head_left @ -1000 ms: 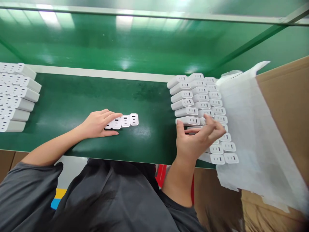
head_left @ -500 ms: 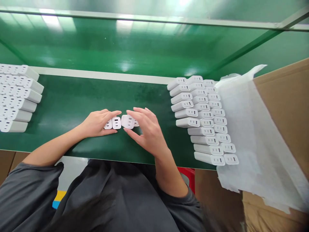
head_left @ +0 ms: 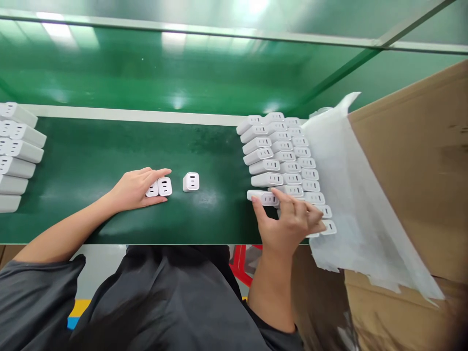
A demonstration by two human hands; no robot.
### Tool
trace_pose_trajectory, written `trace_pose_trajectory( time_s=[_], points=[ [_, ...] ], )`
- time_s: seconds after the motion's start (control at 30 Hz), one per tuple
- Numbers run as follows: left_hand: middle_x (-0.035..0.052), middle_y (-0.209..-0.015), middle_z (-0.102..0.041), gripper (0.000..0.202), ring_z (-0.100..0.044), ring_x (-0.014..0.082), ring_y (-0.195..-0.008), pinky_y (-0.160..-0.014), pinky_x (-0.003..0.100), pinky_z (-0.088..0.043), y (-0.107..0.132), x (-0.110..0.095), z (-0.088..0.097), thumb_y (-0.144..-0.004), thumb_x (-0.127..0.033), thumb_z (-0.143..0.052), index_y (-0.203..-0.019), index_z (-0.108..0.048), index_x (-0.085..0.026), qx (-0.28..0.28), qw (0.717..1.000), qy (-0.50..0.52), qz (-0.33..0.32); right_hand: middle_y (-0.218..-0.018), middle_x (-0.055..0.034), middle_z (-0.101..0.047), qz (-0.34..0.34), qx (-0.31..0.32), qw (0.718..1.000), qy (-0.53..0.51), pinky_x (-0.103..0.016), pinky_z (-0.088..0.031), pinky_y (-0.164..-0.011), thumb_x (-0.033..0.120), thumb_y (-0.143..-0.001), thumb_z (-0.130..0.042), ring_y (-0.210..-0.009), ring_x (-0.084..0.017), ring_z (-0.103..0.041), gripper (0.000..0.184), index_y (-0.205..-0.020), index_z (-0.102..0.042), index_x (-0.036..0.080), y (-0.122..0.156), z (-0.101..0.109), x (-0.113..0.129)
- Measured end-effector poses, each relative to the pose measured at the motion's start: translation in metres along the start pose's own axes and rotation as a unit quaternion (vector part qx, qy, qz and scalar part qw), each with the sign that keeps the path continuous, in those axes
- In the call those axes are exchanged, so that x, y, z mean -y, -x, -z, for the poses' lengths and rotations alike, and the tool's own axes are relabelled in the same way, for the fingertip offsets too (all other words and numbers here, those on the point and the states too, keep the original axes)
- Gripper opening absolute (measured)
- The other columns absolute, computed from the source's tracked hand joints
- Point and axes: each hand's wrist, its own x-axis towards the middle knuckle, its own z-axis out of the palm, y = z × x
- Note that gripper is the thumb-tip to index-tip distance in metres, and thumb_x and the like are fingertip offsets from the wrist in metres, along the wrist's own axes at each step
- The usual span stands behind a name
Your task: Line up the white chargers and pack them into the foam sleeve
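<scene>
My left hand (head_left: 137, 190) is closed around a pair of white USB chargers, thumb and fingers along their sides; the nearer-to-centre charger (head_left: 165, 186) shows its port face. A little to the right, a single white charger (head_left: 192, 182) stands apart on the green table with its ports facing up. At the rows on the right, my right hand (head_left: 285, 212) pinches another white charger (head_left: 260, 197) between thumb and fingers. That hand covers part of the nearest rows.
Rows of white chargers (head_left: 290, 166) lie at the right, beside white wrapping sheet (head_left: 340, 195) and a cardboard box (head_left: 413, 161). More chargers (head_left: 24, 152) are stacked at the left edge. A green panel (head_left: 175, 73) backs the table (head_left: 109, 141).
My right hand has left the chargers in the middle and moved right to the rows, where it now grips one. My left hand stays around its pair. The view has shifted right.
</scene>
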Motion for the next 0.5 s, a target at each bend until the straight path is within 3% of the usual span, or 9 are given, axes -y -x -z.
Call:
trace_pose_trajectory(
  time_s=[0.17,0.37,0.5],
  points=[
    [0.0085,-0.101,-0.071,0.058,-0.069,0.0210,-0.081,-0.065,0.028,-0.049,-0.002,0.000,0.002,-0.093,-0.059,-0.053,-0.135,-0.048,-0.019,-0.011,1.000,-0.020,-0.010,-0.113,-0.0164,-0.068,-0.006,-0.013,1.000,0.017,-0.053,-0.040,-0.085,0.054,-0.083,-0.069,-0.107,-0.039,-0.055,0.045,-0.114,-0.072,0.020,-0.005,0.000,0.010],
    [0.0081,-0.098,-0.071,0.055,-0.068,0.0212,-0.081,-0.062,0.028,-0.049,-0.002,-0.001,0.001,-0.094,-0.056,-0.054,-0.135,-0.049,-0.019,-0.009,0.999,-0.030,-0.015,-0.113,-0.0145,-0.067,0.034,-0.021,0.999,0.005,-0.046,-0.044,-0.076,0.038,-0.090,-0.062,-0.087,-0.028,-0.060,0.030,-0.114,-0.070,0.022,0.000,-0.010,0.009],
    [0.0079,-0.098,-0.071,0.054,-0.068,0.0218,-0.082,-0.065,0.029,-0.049,-0.003,-0.003,-0.001,-0.095,-0.055,-0.053,-0.136,-0.048,-0.019,-0.010,1.000,-0.023,-0.002,-0.119,-0.0171,-0.063,0.034,-0.056,0.996,-0.065,-0.048,-0.050,-0.079,0.036,-0.090,-0.063,-0.096,-0.030,-0.062,0.033,-0.118,-0.067,0.020,-0.003,-0.012,0.025]
  ],
)
